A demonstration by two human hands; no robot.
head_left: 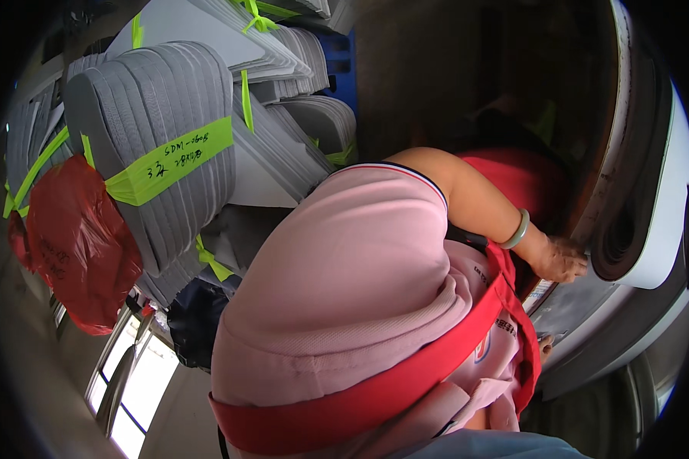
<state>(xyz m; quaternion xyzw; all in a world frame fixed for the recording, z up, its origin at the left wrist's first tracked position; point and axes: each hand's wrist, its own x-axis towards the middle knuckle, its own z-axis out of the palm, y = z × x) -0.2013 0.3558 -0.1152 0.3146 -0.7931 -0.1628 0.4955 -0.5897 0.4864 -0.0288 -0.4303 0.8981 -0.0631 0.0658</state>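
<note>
My left arm, with a pale green bangle [519, 229], reaches out of a pink short sleeve toward the right. My left hand [556, 258] has its fingers curled down beside a rolled dark grey sheet [618, 229] with a white face. What lies under those fingers is hidden. Below it, only a small part of my right hand [546, 346] shows past my red apron [517, 348]. It is at a flat grey surface [574, 310], near a small pale shiny thing [563, 336] I cannot make out.
Tall stacks of grey rounded sheets [164, 99], bound with bright green tape [172, 161], crowd the left. A red plastic bag [80, 245] hangs against them, with a dark bag [195, 321] below. A brown and white edge [608, 145] runs along the right; a window [142, 382] is lower left.
</note>
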